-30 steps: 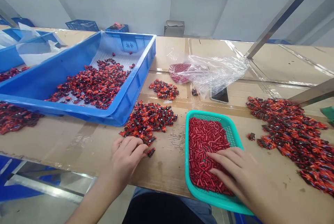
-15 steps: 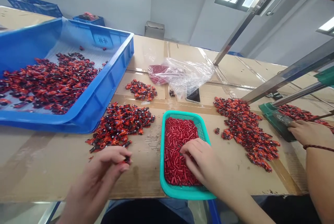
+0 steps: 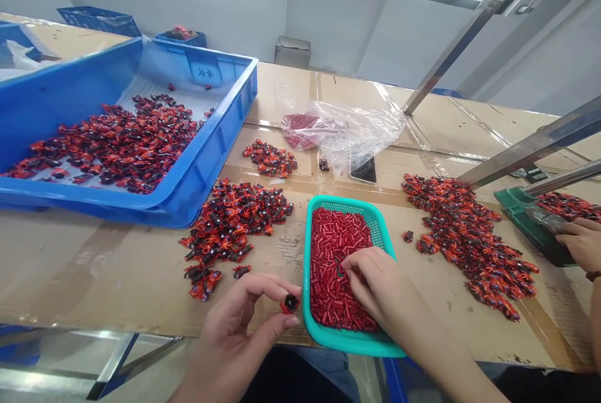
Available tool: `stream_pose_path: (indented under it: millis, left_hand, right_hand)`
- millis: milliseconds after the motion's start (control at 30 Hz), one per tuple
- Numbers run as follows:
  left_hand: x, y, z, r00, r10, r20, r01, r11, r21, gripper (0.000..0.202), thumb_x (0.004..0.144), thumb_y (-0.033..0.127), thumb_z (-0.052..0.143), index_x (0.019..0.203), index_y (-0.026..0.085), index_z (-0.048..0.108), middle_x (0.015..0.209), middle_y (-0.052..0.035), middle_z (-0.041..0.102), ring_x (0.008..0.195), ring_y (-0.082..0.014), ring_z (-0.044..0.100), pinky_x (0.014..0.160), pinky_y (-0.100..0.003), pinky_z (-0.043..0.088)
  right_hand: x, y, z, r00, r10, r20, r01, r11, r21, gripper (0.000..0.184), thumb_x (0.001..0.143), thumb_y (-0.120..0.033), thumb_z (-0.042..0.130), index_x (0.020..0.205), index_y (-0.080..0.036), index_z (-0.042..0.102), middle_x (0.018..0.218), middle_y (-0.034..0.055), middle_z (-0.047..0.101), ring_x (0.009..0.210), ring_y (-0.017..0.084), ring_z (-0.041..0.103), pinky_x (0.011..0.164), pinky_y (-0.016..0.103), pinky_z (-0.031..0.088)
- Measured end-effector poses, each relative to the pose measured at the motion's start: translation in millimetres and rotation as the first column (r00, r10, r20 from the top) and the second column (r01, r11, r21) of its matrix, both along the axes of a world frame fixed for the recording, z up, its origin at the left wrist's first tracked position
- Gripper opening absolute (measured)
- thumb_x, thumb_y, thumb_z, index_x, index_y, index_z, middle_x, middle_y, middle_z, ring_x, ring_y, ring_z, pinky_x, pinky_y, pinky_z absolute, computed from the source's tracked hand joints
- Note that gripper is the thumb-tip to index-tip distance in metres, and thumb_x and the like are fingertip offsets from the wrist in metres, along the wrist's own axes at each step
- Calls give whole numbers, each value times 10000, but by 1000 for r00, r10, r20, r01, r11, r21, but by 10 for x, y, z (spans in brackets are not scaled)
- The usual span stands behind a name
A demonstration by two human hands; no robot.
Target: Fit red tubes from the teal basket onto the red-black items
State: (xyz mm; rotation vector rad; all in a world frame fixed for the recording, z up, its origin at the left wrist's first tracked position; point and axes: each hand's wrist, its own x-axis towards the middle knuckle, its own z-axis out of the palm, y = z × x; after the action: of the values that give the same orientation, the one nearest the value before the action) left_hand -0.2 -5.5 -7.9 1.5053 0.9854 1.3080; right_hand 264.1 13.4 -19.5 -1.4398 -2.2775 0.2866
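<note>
My left hand [image 3: 244, 321] pinches one small red-and-black part [image 3: 290, 303] between thumb and fingers, just left of a teal basket [image 3: 347, 340]. That basket is filled with small red tubes [image 3: 333, 253]. My right hand [image 3: 375, 284] reaches into the basket, its fingers curled down among the tubes; whether it holds one I cannot see. A loose pile of red-and-black parts [image 3: 235, 218] lies on the cardboard-covered table [image 3: 117, 265] beyond my left hand.
A big blue tray [image 3: 206, 159] with many of the same parts stands at the left. More piles lie at centre [image 3: 270, 159] and right [image 3: 464, 234]. A plastic bag [image 3: 347, 131] partly covers a phone [image 3: 364, 170]. Another person's hand [image 3: 580, 240] rests at a green tray, far right.
My left hand lifted one part off the pile and brought it toward the basket. My right hand stayed in the basket, curling its fingers. The view swung, showing the other person's hand.
</note>
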Motion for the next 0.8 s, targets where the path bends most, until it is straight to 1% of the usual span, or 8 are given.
stream_pose_path:
  millis: [167, 267, 333, 433, 500, 567, 700, 800]
  left_hand:
    - [-2, -59, -24, 995, 25, -93, -9, 986, 166, 251, 959, 50, 648, 1049, 283, 621, 1051, 28, 820, 1028, -105, 788, 912, -160, 628]
    - [5, -53, -18, 982, 53, -180, 7, 950, 313, 266, 951, 11, 629, 1050, 256, 598, 1053, 12, 821, 1044, -105, 778, 1012, -213, 574]
    - [18, -44, -3, 977, 61, -206, 20, 929, 370, 268, 951, -8, 625, 1039, 240, 580, 1057, 4, 822, 1014, -101, 784, 1056, -234, 533]
    - [33, -41, 16, 975, 40, -219, 52, 917, 396, 293, 936, -44, 615, 1043, 224, 561, 1096, -17, 818, 1026, -101, 782, 1064, -239, 505]
    - [34, -48, 14, 974, 34, -225, 62, 912, 406, 313, 920, -62, 614, 1050, 219, 559, 1113, -24, 814, 1051, -103, 777, 1069, -238, 497]
    - [33, -61, 0, 973, 36, -226, 63, 909, 413, 323, 911, -70, 616, 1048, 217, 563, 1114, -22, 811, 1050, -99, 775, 1065, -229, 497]
    - [47, -85, -37, 975, 33, -219, 56, 919, 391, 345, 900, -81, 624, 1060, 219, 564, 1113, -26, 807, 1051, -106, 777, 1044, -229, 525]
    - [61, -93, -44, 978, 35, -204, 47, 922, 384, 359, 905, -86, 617, 1087, 218, 560, 1126, -34, 805, 1074, -116, 774, 1041, -245, 537]
  right_hand:
    - [-1, 0, 27, 999, -32, -13, 33, 997, 66, 145, 1024, -117, 498, 995, -207, 608, 944, 77, 724, 882, 233, 705, 769, 381, 602]
    - [5, -3, 30, 999, -43, -4, 43, 993, 111, 147, 1028, -113, 487, 1005, -205, 599, 965, 89, 730, 916, 242, 706, 799, 394, 599]
    - [6, -10, 32, 999, -44, 12, 42, 991, 124, 146, 1034, -113, 482, 1014, -203, 595, 959, 86, 728, 905, 235, 700, 787, 381, 593]
    - [0, -24, 17, 998, -41, 57, 33, 990, 134, 127, 1040, -133, 503, 1051, -194, 614, 976, 86, 727, 909, 239, 687, 793, 386, 577]
    - [-10, -29, -19, 994, -33, 104, 18, 990, 142, 135, 1035, -154, 542, 1119, -182, 644, 1040, 102, 734, 964, 272, 676, 835, 434, 559]
    - [-24, -28, -69, 988, -25, 156, 2, 989, 148, 149, 1022, -152, 573, 1124, -180, 677, 1034, 99, 745, 968, 300, 666, 839, 469, 534]
    - [-51, -2, -132, 973, -15, 231, -19, 989, 145, 172, 997, -104, 579, 898, -183, 695, 848, 65, 723, 836, 285, 646, 753, 436, 489]
    - [-62, 20, -106, 969, -5, 246, -31, 990, 141, 216, 1002, -97, 560, 841, -184, 674, 813, 63, 704, 809, 271, 632, 742, 417, 474]
